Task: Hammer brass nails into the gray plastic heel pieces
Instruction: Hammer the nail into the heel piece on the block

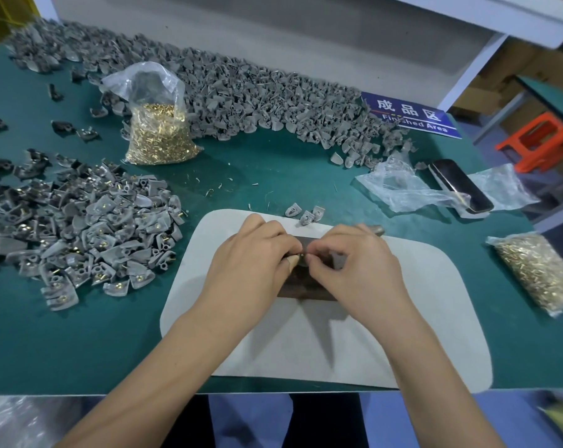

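Head view, left hand (pixel 251 257), right hand (pixel 354 260), pinching brass nail (pixel 297 253), axis unclear.

On the desk (pixel 79 334) a mat (pixel 306 344) lies at the near middle, with a block (pixel 306 291) on it under both hands. A heap of nailed heels (pixel 89 234) lies left of the mat, an open nail bag (pixel 159 130) stands behind it, and a long bank of heels (pixel 241 88) runs along the back. Right of the mat lies a second nail bag (pixel 541 270), with a phone (pixel 459 184) on loose wrap (pixel 399 189) behind it and a sign (pixel 409 114) farther back.
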The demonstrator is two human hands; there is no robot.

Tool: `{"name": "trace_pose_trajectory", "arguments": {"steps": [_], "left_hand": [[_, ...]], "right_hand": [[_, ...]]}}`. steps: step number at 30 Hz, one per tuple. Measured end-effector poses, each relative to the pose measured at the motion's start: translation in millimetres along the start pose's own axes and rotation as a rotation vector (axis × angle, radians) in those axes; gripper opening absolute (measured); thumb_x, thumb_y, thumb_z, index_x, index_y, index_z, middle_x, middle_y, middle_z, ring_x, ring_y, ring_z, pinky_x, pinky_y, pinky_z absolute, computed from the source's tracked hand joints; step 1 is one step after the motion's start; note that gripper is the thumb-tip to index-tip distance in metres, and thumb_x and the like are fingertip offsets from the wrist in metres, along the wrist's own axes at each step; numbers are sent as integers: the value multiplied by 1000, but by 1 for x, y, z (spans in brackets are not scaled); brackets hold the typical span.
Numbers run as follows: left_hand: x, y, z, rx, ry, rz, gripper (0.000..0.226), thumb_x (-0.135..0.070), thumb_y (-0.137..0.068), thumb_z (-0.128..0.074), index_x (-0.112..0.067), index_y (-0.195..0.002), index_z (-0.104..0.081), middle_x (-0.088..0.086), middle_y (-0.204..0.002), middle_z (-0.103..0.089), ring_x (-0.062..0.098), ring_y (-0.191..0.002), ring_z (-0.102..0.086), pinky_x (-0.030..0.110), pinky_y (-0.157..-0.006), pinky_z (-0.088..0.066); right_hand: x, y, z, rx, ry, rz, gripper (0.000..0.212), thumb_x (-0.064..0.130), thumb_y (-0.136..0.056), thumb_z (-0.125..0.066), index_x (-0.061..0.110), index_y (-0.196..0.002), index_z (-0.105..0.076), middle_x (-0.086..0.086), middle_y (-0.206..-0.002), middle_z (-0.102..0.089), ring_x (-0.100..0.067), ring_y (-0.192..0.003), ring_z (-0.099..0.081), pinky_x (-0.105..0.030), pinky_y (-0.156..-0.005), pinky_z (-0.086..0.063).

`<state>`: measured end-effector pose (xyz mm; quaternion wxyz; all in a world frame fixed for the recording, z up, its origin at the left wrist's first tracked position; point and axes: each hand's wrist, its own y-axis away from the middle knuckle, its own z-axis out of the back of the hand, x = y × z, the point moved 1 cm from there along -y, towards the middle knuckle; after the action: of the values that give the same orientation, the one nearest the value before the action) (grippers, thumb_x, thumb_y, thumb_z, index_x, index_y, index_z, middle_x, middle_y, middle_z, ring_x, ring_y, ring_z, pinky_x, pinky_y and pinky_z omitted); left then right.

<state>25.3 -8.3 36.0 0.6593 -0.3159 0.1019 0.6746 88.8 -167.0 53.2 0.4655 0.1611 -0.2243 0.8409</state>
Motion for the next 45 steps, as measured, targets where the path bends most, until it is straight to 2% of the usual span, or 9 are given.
{"name": "trace_pose_trajectory", "arguments": {"steps": [11, 17, 21, 28, 34, 37, 40, 43, 45], "left_hand": [[1, 0, 1, -10, 19, 22, 8, -28, -93, -70, -30, -99, -75, -12, -95, -65, 15, -100, -46, 34, -75, -45], [1, 1, 0, -21, -16, 24, 8, -36, -94, -67, -33, -97, -74, -14, -95, -64, 12, -99, -44, 26, -69, -36], [4, 2, -2, -30, 19, 31, 6, -37, -94, -68, -33, -96, -73, -15, -96, -63, 11, -98, -44, 27, -70, -39], [7, 5, -5, -39, 80, 52, 8, -37, -93, -69, -34, -100, -71, -16, -98, -63, 9, -100, -47, 32, -75, -45], [6, 4, -5, -60, 29, 67, 4, -39, -92, -70, -36, -95, -72, -17, -94, -62, 9, -97, -44, 30, -69, -41], [6, 3, -5, -71, -5, 70, 5, -42, -93, -69, -38, -93, -73, -19, -92, -62, 7, -95, -42, 28, -65, -35], [4, 4, -5, -89, -41, 70, 7, -42, -93, -69, -37, -93, -74, -18, -91, -63, 9, -95, -43, 28, -64, -33], [1, 5, -5, -97, -76, 78, 9, -42, -94, -68, -37, -94, -75, -17, -92, -64, 11, -95, -44, 29, -64, -32], [-1, 5, -5, -100, -98, 86, 10, -43, -95, -67, -37, -94, -75, -17, -93, -64, 11, -96, -44, 29, -64, -32]], "right_hand": [[0, 0, -3, -6, 48, -30, 9, 31, -81, -76, 36, -75, -72, 16, -77, -63, -14, -85, -54, -29, -62, -39], [-6, 4, -4, -7, -46, -21, 10, 26, -81, -76, 35, -78, -75, 15, -75, -64, -10, -79, -55, -31, -70, -44], [-7, 5, -4, -7, -109, -29, 13, 22, -82, -79, 34, -81, -78, 13, -76, -66, -12, -81, -55, -37, -79, -49], [-5, 6, -4, 7, -125, -23, 15, 19, -83, -78, 33, -85, -79, 11, -76, -64, -14, -81, -55, -42, -82, -49], [-8, 8, -1, 13, -171, 5, 19, 16, -84, -80, 30, -97, -80, 13, -85, -67, -10, -84, -58, -31, -82, -49], [-21, 16, 14, -136, -313, -80, 17, 17, -91, -75, 30, -102, -77, 13, -96, -69, -9, -88, -64, -18, -79, -48], [-48, 35, 28, -312, -55, -244, 10, 26, -96, -66, 31, -102, -71, 7, -99, -66, -14, -93, -61, -27, -81, -45], [-69, 56, 28, -89, 240, -465, 34, 39, -96, -65, 20, -123, -64, -7, -112, -61, -31, -110, -56, -37, -79, -42], [-73, 65, 23, 34, 259, -505, 35, 40, -99, -62, 18, -126, -60, -7, -116, -57, -34, -112, -55, -39, -76, -39]]}}
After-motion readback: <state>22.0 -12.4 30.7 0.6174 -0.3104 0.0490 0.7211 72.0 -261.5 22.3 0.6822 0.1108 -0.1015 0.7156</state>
